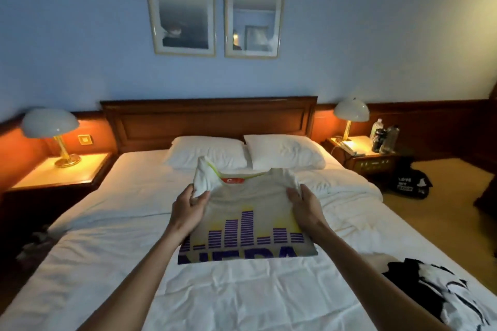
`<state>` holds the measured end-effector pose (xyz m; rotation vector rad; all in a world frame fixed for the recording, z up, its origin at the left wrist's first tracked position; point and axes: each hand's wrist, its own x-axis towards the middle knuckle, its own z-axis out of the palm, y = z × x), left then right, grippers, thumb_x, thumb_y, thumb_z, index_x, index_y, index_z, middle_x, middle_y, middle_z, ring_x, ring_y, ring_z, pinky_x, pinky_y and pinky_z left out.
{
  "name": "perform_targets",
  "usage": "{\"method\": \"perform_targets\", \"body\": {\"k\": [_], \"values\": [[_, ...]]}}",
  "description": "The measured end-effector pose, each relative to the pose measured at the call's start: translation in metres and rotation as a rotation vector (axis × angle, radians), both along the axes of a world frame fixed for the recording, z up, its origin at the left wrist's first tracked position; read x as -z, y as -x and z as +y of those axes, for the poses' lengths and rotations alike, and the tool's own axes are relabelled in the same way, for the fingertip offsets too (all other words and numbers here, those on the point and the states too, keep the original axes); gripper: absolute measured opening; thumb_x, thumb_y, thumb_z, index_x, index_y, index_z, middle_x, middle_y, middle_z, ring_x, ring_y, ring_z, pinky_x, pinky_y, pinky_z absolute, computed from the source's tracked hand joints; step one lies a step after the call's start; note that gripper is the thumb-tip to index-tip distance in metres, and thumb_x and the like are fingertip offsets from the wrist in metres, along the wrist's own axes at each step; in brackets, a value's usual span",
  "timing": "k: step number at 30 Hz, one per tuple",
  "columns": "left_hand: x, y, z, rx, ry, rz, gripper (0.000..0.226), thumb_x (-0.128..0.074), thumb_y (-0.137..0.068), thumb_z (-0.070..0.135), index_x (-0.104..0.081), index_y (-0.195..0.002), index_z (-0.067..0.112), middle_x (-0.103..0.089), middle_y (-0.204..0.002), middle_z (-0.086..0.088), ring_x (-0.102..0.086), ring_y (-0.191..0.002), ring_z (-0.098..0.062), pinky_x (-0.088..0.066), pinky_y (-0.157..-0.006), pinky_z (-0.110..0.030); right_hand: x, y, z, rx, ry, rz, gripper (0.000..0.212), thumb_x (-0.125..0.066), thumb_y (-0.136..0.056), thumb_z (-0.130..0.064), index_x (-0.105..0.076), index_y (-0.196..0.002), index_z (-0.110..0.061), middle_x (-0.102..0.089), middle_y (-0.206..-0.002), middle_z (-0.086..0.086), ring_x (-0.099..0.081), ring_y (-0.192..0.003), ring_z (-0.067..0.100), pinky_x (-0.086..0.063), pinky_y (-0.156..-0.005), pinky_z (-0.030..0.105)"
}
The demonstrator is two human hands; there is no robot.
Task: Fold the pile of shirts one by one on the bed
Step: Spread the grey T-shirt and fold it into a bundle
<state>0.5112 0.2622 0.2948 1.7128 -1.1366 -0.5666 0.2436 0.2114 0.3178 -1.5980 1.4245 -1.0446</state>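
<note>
Both hands' fingers point(200, 197) curled around shirt point(250, 220)

Bed point(107, 263) in white sheets. Shirt point(250, 226) lying on it, under left hand point(188, 209) and right hand point(304, 205). Two pillows point(285, 153) beyond hands; pile point(435, 293) near right forearm.

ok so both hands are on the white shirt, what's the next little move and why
Probably lay the shoulders down flat on the white bed sheet. The left hand and right hand hold the white shirt with purple bar print raised at its bunched sleeves, while its lower edge already rests on the sheet, so it is not yet spread for folding.
</note>
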Motion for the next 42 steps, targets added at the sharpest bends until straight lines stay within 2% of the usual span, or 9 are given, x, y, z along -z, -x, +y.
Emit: {"method": "perform_targets", "body": {"k": [2,6,9,13,16,19,27,32,42], "values": [[-0.043,-0.011,0.020,-0.038,0.054,-0.010,0.021,-0.058,-0.097,0.039,-0.061,-0.104,0.019,-0.069,-0.095,-0.004,-0.066,-0.087,-0.023,-0.051,-0.071,-0.037,-0.041,-0.012,0.006,-0.061,0.022,-0.034,0.047,-0.044,-0.099,-0.051,-0.051,-0.130,-0.016,-0.058,-0.115,-0.005,-0.062,-0.106,0.026,-0.052,-0.093,0.043],[-0.106,-0.032,0.078,-0.172,0.146,0.031,0.037,-0.055,-0.096,0.041,-0.056,-0.127,0.020,-0.059,-0.123,0.007,-0.059,-0.110,-0.016,-0.048,-0.087,-0.033,-0.101,-0.042,0.012,-0.262,0.121,-0.059,0.014,-0.047,-0.103,-0.033,-0.056,-0.102,-0.023,-0.067,-0.094,0.001,-0.064,-0.082,0.019,-0.056,-0.068,0.034],[-0.133,-0.054,0.132,-0.301,0.207,0.048,0.052,-0.056,-0.074,0.057,-0.064,-0.107,0.019,-0.069,-0.096,-0.001,-0.062,-0.088,-0.019,-0.048,-0.076,-0.034,-0.130,-0.080,0.026,-0.394,0.176,-0.096,0.018,-0.051,-0.100,-0.031,-0.063,-0.096,-0.018,-0.068,-0.093,0.006,-0.064,-0.081,0.021,-0.054,-0.067,0.036],[-0.156,-0.088,0.222,-0.490,0.229,0.017,0.021,-0.063,-0.082,0.045,-0.066,-0.090,0.026,-0.072,-0.093,-0.001,-0.065,-0.084,-0.018,-0.051,-0.077,-0.034,-0.153,-0.146,0.070,-0.600,0.168,-0.186,0.015,-0.054,-0.098,-0.022,-0.063,-0.088,-0.014,-0.065,-0.083,0.004,-0.058,-0.075,0.018,-0.050,-0.066,0.030],[-0.165,-0.113,0.294,-0.642,0.246,0.001,0.046,-0.064,-0.070,0.056,-0.068,-0.102,0.023,-0.073,-0.105,-0.006,-0.068,-0.099,-0.026,-0.054,-0.093,-0.049,-0.153,-0.192,0.118,-0.757,0.159,-0.254,0.016,-0.054,-0.099,-0.021,-0.063,-0.087,-0.017,-0.065,-0.080,0.000,-0.058,-0.072,0.015,-0.049,-0.067,0.030],[-0.171,-0.123,0.375,-0.762,0.199,-0.069,0.038,-0.062,-0.087,0.041,-0.064,-0.114,0.015,-0.070,-0.108,-0.010,-0.066,-0.098,-0.027,-0.054,-0.092,-0.047,-0.153,-0.237,0.177,-0.914,0.158,-0.304,0.018,-0.054,-0.100,-0.020,-0.064,-0.093,-0.007,-0.062,-0.079,0.003,-0.054,-0.071,0.014,-0.044,-0.068,0.032],[-0.168,-0.129,0.621,-1.149,0.237,-0.121,0.018,-0.060,-0.095,0.036,-0.065,-0.107,0.023,-0.070,-0.106,-0.001,-0.067,-0.097,-0.024,-0.055,-0.090,-0.045,-0.145,-0.346,0.388,-1.274,0.110,-0.280,0.022,-0.043,-0.105,-0.027,-0.059,-0.110,-0.012,-0.063,-0.087,0.001,-0.061,-0.075,0.013,-0.045,-0.050,0.014],[-0.164,-0.115,0.784,-1.387,0.248,-0.139,0.016,-0.059,-0.096,0.033,-0.064,-0.112,0.031,-0.070,-0.105,0.001,-0.068,-0.095,-0.023,-0.055,-0.091,-0.048,-0.137,-0.396,0.553,-1.538,0.033,-0.284,0.022,-0.041,-0.105,-0.035,-0.058,-0.106,-0.021,-0.068,-0.095,0.013,-0.070,-0.083,0.031,-0.061,-0.073,0.051],[-0.153,-0.042,1.054,-1.779,0.214,-0.189,0.014,-0.059,-0.097,0.036,-0.063,-0.110,0.035,-0.068,-0.110,0.006,-0.064,-0.104,-0.020,-0.052,-0.097,-0.045,-0.115,-0.449,0.855,-1.975,-0.105,-0.321,0.026,-0.043,-0.104,-0.032,-0.055,-0.122,-0.017,-0.067,-0.105,0.010,-0.070,-0.090,0.026,-0.061,-0.073,0.040]]}}
